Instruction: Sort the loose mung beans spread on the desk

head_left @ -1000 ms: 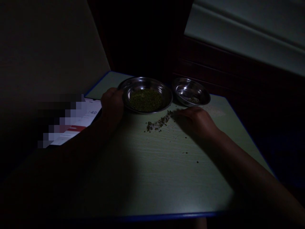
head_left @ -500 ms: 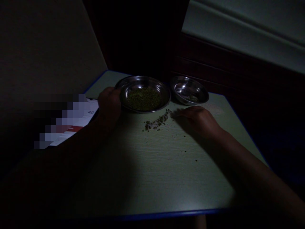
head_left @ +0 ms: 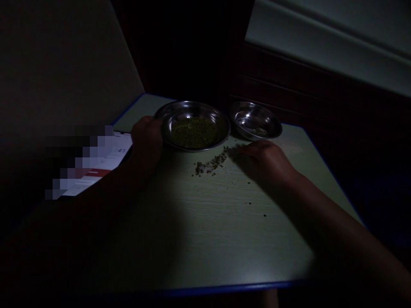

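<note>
My left hand (head_left: pixel 146 139) is closed at the left rim of a wide metal bowl (head_left: pixel 221 139), its fingers mostly in shadow. Small green beans (head_left: pixel 194 131), like mung beans, cover the bowl's bottom. In front of the bowl lies a loose strip of beans mixed with whitish grains (head_left: pixel 210 166) on the table. My right hand (head_left: pixel 268 158) is at the right end of that strip, fingers bent together and pointing left. Whatever its fingertips pinch is too dark to make out. Behind it stands a smaller metal bowl (head_left: pixel 242 122) with a little pale greenish stuff inside.
The pale table (head_left: pixel 218 239) has a blue edge. A few stray beans (head_left: pixel 265 215) are scattered toward its front. A printed white sheet or box (head_left: pixel 105 164), partly pixelated, lies at the left by my forearm. A whitish patch (head_left: pixel 290 146) shows right of the smaller bowl. Lighting is dim.
Almost nothing differs. My right hand has shifted very slightly at the end of the bean strip; my left hand stays at the wide bowl's rim.
</note>
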Demonstrator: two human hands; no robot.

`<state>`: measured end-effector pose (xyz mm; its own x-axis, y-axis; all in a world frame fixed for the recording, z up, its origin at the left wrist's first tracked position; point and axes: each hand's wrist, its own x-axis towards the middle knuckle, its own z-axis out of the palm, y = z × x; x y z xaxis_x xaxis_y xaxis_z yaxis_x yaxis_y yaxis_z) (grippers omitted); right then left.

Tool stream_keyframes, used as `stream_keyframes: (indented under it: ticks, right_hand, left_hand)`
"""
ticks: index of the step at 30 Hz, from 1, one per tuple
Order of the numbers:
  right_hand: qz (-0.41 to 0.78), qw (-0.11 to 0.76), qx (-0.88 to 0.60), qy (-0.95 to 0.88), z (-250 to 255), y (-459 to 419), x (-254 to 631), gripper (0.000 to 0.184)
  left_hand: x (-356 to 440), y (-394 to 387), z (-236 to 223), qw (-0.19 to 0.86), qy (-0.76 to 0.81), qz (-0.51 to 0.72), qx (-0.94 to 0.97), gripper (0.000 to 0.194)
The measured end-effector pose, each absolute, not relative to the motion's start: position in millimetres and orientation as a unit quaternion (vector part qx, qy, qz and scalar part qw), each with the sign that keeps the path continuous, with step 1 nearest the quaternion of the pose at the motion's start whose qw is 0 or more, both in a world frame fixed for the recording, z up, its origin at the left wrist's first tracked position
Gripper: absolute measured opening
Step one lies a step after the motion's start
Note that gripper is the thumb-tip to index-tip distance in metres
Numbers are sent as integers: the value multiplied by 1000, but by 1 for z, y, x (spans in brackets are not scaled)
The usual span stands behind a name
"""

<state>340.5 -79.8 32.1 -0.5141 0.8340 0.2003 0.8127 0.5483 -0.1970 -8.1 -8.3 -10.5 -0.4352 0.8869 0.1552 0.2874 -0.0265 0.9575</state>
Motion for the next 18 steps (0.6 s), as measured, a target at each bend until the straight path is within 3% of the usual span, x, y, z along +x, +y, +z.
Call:
stream_keyframes:
  ticks: [12,18]
  right_hand:
    - [51,145,-455,-877,33,-84,354,60]
    - [49,135,-437,-888,37,-81,344,55]
  left_hand:
    - [-3,-9,-8,248,673,547,432,23]
    - [-2,-10,-6,248,679,555,411,19]
